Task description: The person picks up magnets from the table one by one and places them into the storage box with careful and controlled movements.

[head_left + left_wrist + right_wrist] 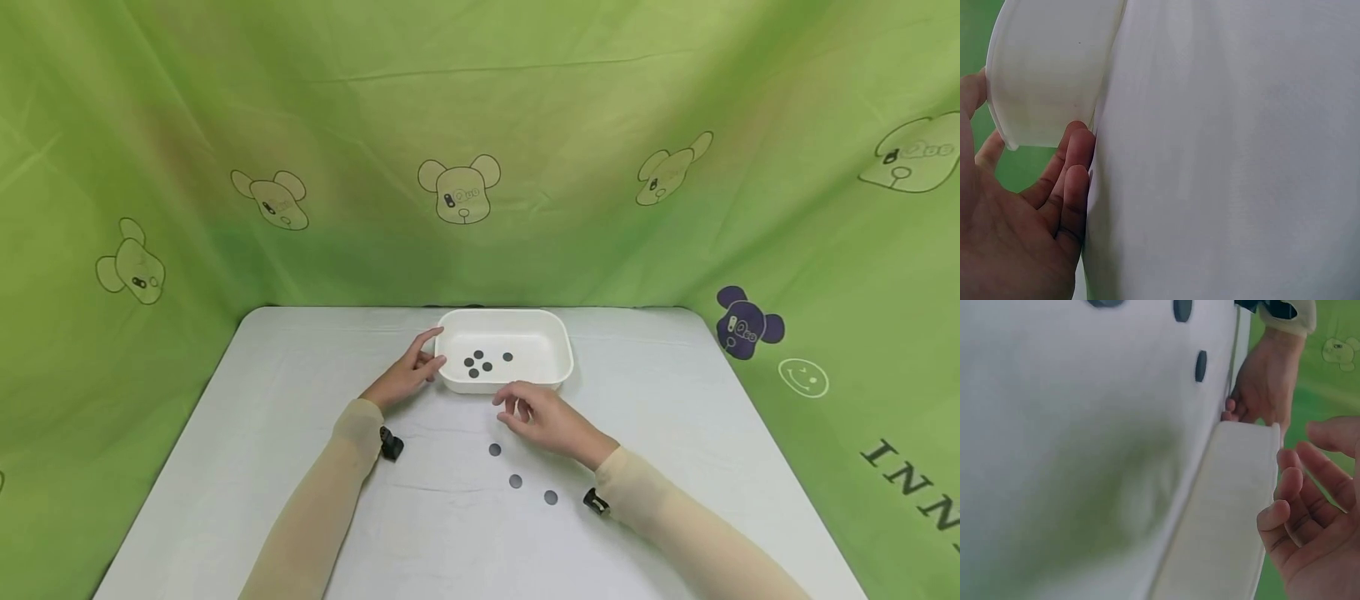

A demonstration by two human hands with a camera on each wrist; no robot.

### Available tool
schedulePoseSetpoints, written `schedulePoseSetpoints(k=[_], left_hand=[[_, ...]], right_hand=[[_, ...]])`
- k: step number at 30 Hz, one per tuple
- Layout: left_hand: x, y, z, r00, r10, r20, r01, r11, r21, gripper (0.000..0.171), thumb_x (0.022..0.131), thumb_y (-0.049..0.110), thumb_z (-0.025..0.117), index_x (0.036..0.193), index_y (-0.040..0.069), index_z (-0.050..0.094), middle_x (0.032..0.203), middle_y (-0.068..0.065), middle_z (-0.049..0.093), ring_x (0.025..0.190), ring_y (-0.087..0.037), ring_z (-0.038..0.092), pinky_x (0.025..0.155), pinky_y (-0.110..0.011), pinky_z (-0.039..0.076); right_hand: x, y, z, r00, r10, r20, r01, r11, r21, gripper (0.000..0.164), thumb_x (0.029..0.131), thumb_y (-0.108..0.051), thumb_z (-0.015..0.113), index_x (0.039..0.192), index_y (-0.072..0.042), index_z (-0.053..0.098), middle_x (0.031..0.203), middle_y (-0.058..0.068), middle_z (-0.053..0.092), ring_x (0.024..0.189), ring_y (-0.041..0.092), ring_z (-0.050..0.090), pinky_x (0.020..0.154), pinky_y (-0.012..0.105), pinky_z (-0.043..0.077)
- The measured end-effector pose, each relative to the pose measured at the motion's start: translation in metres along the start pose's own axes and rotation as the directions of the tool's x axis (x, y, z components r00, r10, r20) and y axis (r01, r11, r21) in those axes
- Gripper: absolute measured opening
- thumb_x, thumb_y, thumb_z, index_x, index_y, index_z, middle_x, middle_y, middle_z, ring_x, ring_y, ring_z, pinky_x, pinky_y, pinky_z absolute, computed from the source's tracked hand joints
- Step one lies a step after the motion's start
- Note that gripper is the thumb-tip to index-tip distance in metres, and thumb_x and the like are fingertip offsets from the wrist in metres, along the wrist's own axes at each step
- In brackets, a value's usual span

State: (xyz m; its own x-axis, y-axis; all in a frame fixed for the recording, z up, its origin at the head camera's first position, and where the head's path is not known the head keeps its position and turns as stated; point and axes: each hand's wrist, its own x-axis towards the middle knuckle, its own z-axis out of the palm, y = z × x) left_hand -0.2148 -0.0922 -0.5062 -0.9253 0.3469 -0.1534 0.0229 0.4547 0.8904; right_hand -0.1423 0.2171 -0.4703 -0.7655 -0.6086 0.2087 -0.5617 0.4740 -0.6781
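Note:
A white rectangular tray (561,367) stands at the far side of the table with several small dark grey discs (487,367) lying inside. My left hand (406,377) rests against the tray's left end, thumb and fingers spread at the rim and outer wall, as the left wrist view shows. Just in front of the tray's near wall, my right hand (546,419) hovers with loosely bent fingers and nothing between them. Three more discs lie on the table nearer to me: one disc (495,450), a second disc (515,481) and a third disc (551,497) by the right wrist.
A white cloth covers the table (435,533). Green curtains (360,108) with printed bear heads hang behind and on both sides. Each wrist wears a black camera, such as the left camera (391,444).

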Motion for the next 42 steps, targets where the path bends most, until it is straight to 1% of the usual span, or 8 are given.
schedulePoseSetpoints(k=[4, 9, 15, 19, 24, 28, 36, 42], left_hand=[[0.000, 0.000, -0.001, 1.000, 0.004, 0.001, -0.004, 1.000, -0.006, 0.067, 0.112, 0.045, 0.057, 0.170, 0.040, 0.023, 0.124, -0.014, 0.068, 0.101, -0.024, 0.068, 0.104, -0.053, 0.048], [0.002, -0.001, 0.000, 1.000, 0.003, 0.003, -0.003, 1.000, -0.008, 0.067, 0.112, 0.044, 0.057, 0.170, 0.040, 0.023, 0.123, -0.014, 0.068, 0.100, -0.023, 0.068, 0.103, -0.052, 0.048], [0.000, 0.001, 0.001, 1.000, -0.003, 0.004, 0.003, 1.000, -0.005, 0.067, 0.112, 0.046, 0.057, 0.169, 0.042, 0.023, 0.125, -0.014, 0.067, 0.102, -0.024, 0.068, 0.104, -0.053, 0.047], [0.000, 0.001, 0.001, 1.000, -0.002, 0.003, 0.002, 1.000, -0.009, 0.067, 0.111, 0.047, 0.058, 0.169, 0.042, 0.023, 0.125, -0.014, 0.067, 0.102, -0.025, 0.068, 0.103, -0.052, 0.047], [0.000, 0.000, 0.001, 1.000, -0.004, 0.003, 0.004, 1.000, -0.015, 0.068, 0.111, 0.047, 0.058, 0.169, 0.043, 0.023, 0.124, -0.014, 0.067, 0.102, -0.025, 0.068, 0.104, -0.053, 0.047], [0.001, -0.001, 0.001, 1.000, -0.007, 0.008, 0.007, 1.000, -0.025, 0.068, 0.111, 0.047, 0.058, 0.169, 0.043, 0.023, 0.123, -0.014, 0.067, 0.102, -0.025, 0.068, 0.103, -0.052, 0.048], [0.005, -0.005, 0.000, 1.000, -0.012, 0.015, 0.012, 1.000, -0.011, 0.066, 0.112, 0.047, 0.057, 0.169, 0.043, 0.023, 0.120, -0.012, 0.068, 0.100, -0.023, 0.067, 0.100, -0.049, 0.048], [0.005, -0.006, -0.001, 1.000, -0.006, 0.013, 0.006, 1.000, -0.018, 0.067, 0.111, 0.047, 0.058, 0.169, 0.043, 0.023, 0.120, -0.013, 0.068, 0.101, -0.024, 0.067, 0.101, -0.051, 0.048]], right_hand=[[-0.004, 0.002, 0.005, 0.999, 0.013, 0.038, -0.013, 1.000, 0.001, 0.018, 0.100, -0.008, 0.076, 0.117, -0.005, 0.073, 0.092, -0.008, 0.064, 0.078, 0.008, 0.056, 0.073, 0.026, 0.051], [-0.009, 0.005, 0.012, 0.997, 0.013, 0.080, -0.013, 1.000, 0.006, 0.020, 0.098, -0.008, 0.077, 0.117, -0.004, 0.074, 0.092, -0.006, 0.066, 0.075, 0.008, 0.056, 0.071, 0.025, 0.051], [-0.014, 0.006, 0.019, 0.989, 0.061, 0.133, -0.062, 0.998, 0.000, 0.024, 0.099, -0.008, 0.076, 0.123, -0.006, 0.076, 0.094, -0.008, 0.065, 0.075, 0.006, 0.055, 0.069, 0.023, 0.049], [-0.015, 0.004, 0.022, 0.982, 0.087, 0.166, -0.085, 0.996, -0.020, 0.024, 0.099, -0.012, 0.077, 0.122, -0.008, 0.076, 0.094, -0.009, 0.064, 0.073, 0.004, 0.053, 0.068, 0.023, 0.049], [-0.016, 0.005, 0.025, 0.975, 0.112, 0.195, -0.103, 0.993, -0.055, 0.020, 0.098, -0.019, 0.080, 0.117, -0.014, 0.074, 0.094, -0.009, 0.062, 0.075, 0.004, 0.053, 0.069, 0.023, 0.049], [-0.016, 0.003, 0.026, 0.969, 0.118, 0.216, -0.104, 0.992, -0.075, 0.017, 0.099, -0.020, 0.079, 0.114, -0.017, 0.073, 0.095, -0.008, 0.062, 0.077, 0.006, 0.054, 0.071, 0.025, 0.050], [-0.014, -0.002, 0.026, 0.959, 0.146, 0.245, -0.126, 0.987, -0.096, 0.014, 0.099, -0.018, 0.079, 0.112, -0.016, 0.075, 0.097, -0.009, 0.060, 0.080, 0.006, 0.055, 0.074, 0.025, 0.050], [-0.013, -0.003, 0.027, 0.956, 0.157, 0.248, -0.132, 0.984, -0.115, 0.012, 0.100, -0.020, 0.078, 0.112, -0.017, 0.074, 0.100, -0.010, 0.060, 0.083, 0.005, 0.056, 0.078, 0.026, 0.052]])
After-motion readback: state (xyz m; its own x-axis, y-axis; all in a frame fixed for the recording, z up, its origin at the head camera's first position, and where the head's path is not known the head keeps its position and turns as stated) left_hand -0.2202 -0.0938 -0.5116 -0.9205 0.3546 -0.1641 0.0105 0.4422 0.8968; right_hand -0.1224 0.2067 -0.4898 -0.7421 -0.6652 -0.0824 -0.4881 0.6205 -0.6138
